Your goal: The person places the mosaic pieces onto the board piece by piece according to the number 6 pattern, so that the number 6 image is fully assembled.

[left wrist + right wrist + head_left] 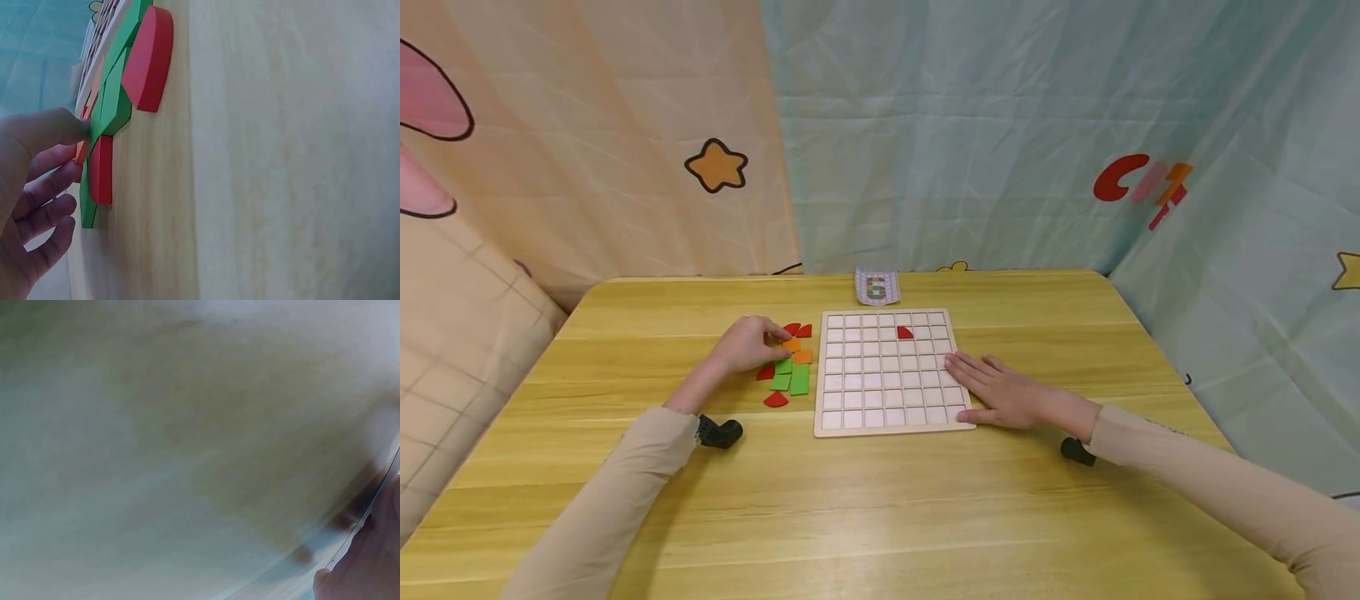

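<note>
My left hand (748, 343) reaches into a small pile of flat coloured tiles left of the board. Its thumb and index finger pinch an orange tile (792, 343). Around it lie another orange tile (802, 357), several green tiles (800, 380) and several red quarter-round tiles (777, 400); in the left wrist view a red tile (149, 59) stands out beside the green ones. The white gridded board (871, 375) bears one red quarter-round tile (905, 333) in an upper cell. My right hand (1003, 394) rests with outstretched fingers on the board's right edge.
A small paper card (877, 287) with a coloured grid pattern lies behind the board, near the wooden table's (880, 517) back edge. Patterned curtains (962, 142) hang behind and beside the table. Black wrist devices (720, 432) show at both sleeves.
</note>
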Tool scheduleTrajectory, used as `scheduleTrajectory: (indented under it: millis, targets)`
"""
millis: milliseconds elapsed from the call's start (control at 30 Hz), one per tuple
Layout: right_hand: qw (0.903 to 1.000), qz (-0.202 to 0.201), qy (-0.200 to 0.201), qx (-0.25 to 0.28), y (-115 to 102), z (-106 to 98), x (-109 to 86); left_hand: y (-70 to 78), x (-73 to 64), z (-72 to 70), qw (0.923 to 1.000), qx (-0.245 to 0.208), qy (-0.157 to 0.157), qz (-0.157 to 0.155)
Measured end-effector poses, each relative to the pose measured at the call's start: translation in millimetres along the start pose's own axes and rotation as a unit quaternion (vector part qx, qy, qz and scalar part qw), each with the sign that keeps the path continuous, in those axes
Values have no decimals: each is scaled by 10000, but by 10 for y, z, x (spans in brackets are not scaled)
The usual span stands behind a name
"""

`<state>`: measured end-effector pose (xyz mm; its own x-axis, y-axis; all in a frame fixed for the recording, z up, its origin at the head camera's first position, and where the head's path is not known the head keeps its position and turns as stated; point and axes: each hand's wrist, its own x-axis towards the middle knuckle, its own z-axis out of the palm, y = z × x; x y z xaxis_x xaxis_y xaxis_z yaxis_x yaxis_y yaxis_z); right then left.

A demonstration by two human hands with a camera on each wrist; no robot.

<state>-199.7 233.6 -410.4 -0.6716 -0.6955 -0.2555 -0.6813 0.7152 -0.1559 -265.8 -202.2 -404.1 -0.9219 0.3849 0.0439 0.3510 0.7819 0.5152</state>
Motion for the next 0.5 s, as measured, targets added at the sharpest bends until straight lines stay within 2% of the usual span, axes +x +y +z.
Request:
scheduleTrajectory:
  millis: [267, 500]
  targets:
    - [10000, -28, 22, -28, 3, 9, 7, 18, -8, -16, 9999, 110, 31, -71]
    - [10000, -6, 61, 19, 12, 15, 4, 112, 2, -29, 9998, 116, 146, -57]
